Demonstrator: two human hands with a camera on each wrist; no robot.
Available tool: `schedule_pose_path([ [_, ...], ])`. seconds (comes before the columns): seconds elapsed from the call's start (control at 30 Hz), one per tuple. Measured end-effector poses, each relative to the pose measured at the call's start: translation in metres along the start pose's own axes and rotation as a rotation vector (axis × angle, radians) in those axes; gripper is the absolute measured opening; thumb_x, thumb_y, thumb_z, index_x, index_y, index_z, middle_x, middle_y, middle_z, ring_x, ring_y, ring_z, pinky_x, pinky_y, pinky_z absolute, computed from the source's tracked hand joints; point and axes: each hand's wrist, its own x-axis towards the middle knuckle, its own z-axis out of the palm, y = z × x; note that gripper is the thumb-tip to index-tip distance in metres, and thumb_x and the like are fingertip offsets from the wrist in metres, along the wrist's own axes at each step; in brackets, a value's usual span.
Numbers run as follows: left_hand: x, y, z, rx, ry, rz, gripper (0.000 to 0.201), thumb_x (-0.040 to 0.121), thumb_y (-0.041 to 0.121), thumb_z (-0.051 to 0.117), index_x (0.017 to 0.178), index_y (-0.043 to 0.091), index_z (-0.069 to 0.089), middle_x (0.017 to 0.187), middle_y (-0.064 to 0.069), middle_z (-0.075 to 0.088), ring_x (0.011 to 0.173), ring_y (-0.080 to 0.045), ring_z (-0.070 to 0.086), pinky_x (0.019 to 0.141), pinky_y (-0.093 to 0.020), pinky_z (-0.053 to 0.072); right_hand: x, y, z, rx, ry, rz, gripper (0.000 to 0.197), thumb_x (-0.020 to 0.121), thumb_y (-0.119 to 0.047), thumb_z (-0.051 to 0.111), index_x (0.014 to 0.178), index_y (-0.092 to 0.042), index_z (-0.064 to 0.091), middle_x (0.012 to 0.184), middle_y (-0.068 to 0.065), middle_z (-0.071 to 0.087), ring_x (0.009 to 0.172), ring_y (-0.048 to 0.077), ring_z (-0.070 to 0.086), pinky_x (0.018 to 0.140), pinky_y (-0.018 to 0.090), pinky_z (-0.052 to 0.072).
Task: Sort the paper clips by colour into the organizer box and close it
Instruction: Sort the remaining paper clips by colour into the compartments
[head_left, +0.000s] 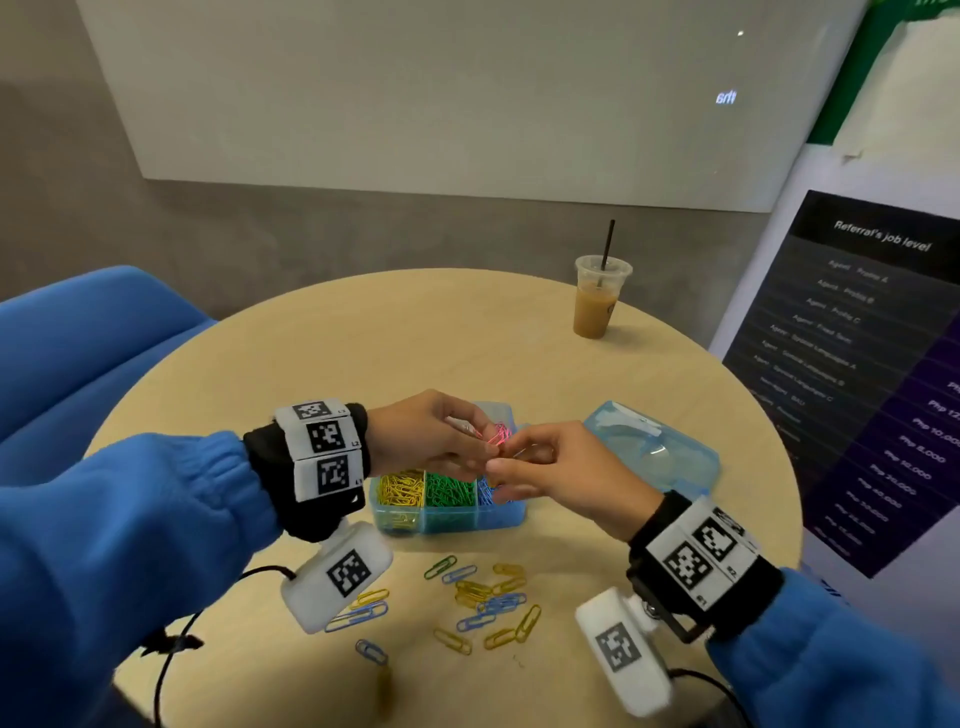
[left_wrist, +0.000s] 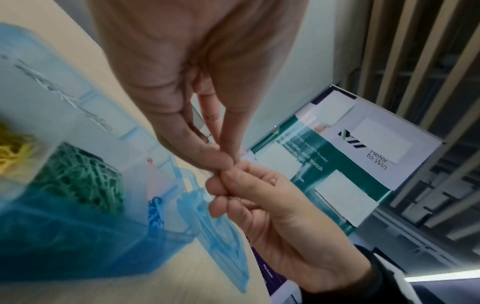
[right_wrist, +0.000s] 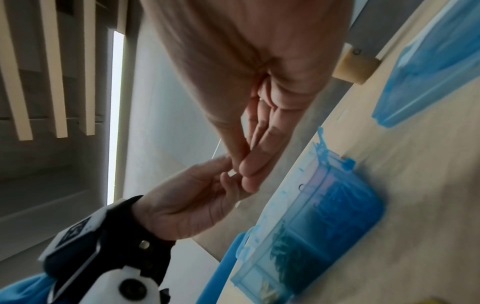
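Both hands meet just above the translucent blue plastic organizer box (head_left: 447, 512), which sits open near the middle of the round pale wooden table (head_left: 363, 338). The left hand (head_left: 421, 441) has its fingers drawn narrow, thumb against forefinger, and the right hand (head_left: 561, 478) mirrors it, so the fingertips (left_wrist: 223, 162) of the two hands touch. Caught between them is a small bunch of pink paper clips (head_left: 497, 434), sticking up past the left fingertips and over the far side of the box; which hand truly bears the weight I cannot tell. In the box, the near compartments hold yellow paper clips (head_left: 400, 488), green paper clips (head_left: 449, 491) and a sliver of blue ones (head_left: 485, 493) partly hidden under the right hand. The box's clear blue lid (head_left: 654, 452) lies apart on the table, just to the right. Loose clips (head_left: 483, 597) in yellow, blue and green are scattered on the table nearer the person. A plastic cup of iced coffee (head_left: 597, 306) with a black straw stands well back.
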Motion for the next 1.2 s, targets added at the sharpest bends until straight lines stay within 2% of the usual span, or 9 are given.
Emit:
schedule_pose_path([
  [0.13,0.011,0.005,0.004,-0.095,0.075,-0.002,0.009,0.086,0.003,0.067,0.096,0.004,0.065,0.079,-0.011,0.068,0.059,-0.009,0.065,0.057,-0.015,0.054,0.004,0.0,0.001,0.049,0.096,-0.021,0.01,0.079,0.003,0.074,0.078,-0.001,0.064,0.074,0.022,0.071,0.06,0.022,0.071,0.062,0.025,0.059],
  [0.3,0.027,0.013,-0.008,0.182,0.293,0.025,0.022,0.081,0.017,0.077,0.095,0.001,0.071,0.07,-0.004,0.069,0.055,-0.006,0.063,0.055,-0.017,0.054,0.003,-0.002,-0.008,0.047,0.145,0.019,0.019,0.077,0.001,0.076,0.088,0.01,0.063,0.074,0.023,0.072,0.058,0.023,0.071,0.061,0.026,0.059],
  [0.5,0.019,0.027,-0.015,0.365,0.39,0.134,0.044,0.093,0.053,0.051,0.114,0.018,0.066,0.106,0.005,0.068,0.083,-0.011,0.065,0.058,-0.025,0.054,0.011,-0.011,0.007,0.179,0.115,0.044,0.026,0.077,0.005,0.075,0.096,0.018,0.064,0.083,0.024,0.072,0.066,0.027,0.073,0.063,0.024,0.058],
  [0.63,-0.009,0.024,-0.026,0.419,0.359,0.123,0.04,0.1,0.047,0.041,0.108,0.019,0.068,0.104,0.009,0.069,0.081,-0.009,0.063,0.063,-0.023,0.049,0.024,-0.024,0.037,0.173,-0.034,0.03,0.023,0.081,-0.001,0.074,0.099,0.012,0.068,0.089,0.018,0.073,0.08,0.028,0.073,0.077,0.029,0.059],
  [0.73,-0.033,0.002,-0.038,0.588,0.428,0.181,0.028,0.099,0.036,0.048,0.103,0.019,0.07,0.101,0.008,0.069,0.081,-0.01,0.063,0.059,-0.014,0.044,0.038,-0.024,0.037,-0.2,0.053,-0.031,0.027,0.084,-0.013,0.073,0.109,-0.001,0.069,0.101,0.011,0.073,0.087,0.019,0.073,0.085,0.033,0.058],
  [0.87,-0.075,-0.031,-0.046,0.721,0.169,0.139,0.01,0.092,0.027,0.064,0.093,0.02,0.071,0.092,0.007,0.072,0.073,-0.004,0.061,0.064,-0.01,0.044,0.037,-0.018,0.014,-0.619,0.002,-0.058,0.009,0.088,-0.011,0.065,0.093,-0.015,0.071,0.093,0.004,0.073,0.089,0.017,0.069,0.085,0.029,0.056],
  [0.97,-0.096,-0.051,-0.037,0.841,-0.048,0.043,0.009,0.088,0.031,0.07,0.096,0.028,0.07,0.098,0.017,0.068,0.083,-0.001,0.063,0.071,-0.012,0.046,0.032,-0.009,0.012,-0.79,-0.047,-0.075,0.012,0.09,-0.013,0.061,0.1,-0.014,0.068,0.1,0.004,0.07,0.093,0.017,0.064,0.078,0.022,0.049],
  [1.1,-0.105,-0.069,-0.03,1.031,-0.044,0.016,0.022,0.084,0.043,0.071,0.103,0.039,0.062,0.106,0.024,0.057,0.091,0.004,0.057,0.082,-0.02,0.047,0.029,-0.002,0.014,-0.99,-0.094,-0.101,0.023,0.091,-0.016,0.056,0.111,-0.009,0.066,0.11,0.006,0.067,0.105,0.022,0.058,0.091,0.032,0.049],
  [1.2,-0.108,-0.077,-0.024,1.176,0.007,-0.006,0.023,0.083,0.053,0.066,0.101,0.041,0.059,0.102,0.024,0.053,0.088,0.003,0.054,0.073,-0.019,0.045,0.023,-0.006,0.014,-1.021,-0.102,-0.104,0.02,0.091,-0.014,0.054,0.103,-0.009,0.07,0.1,0.007,0.069,0.096,0.021,0.059,0.085,0.032,0.05],
])
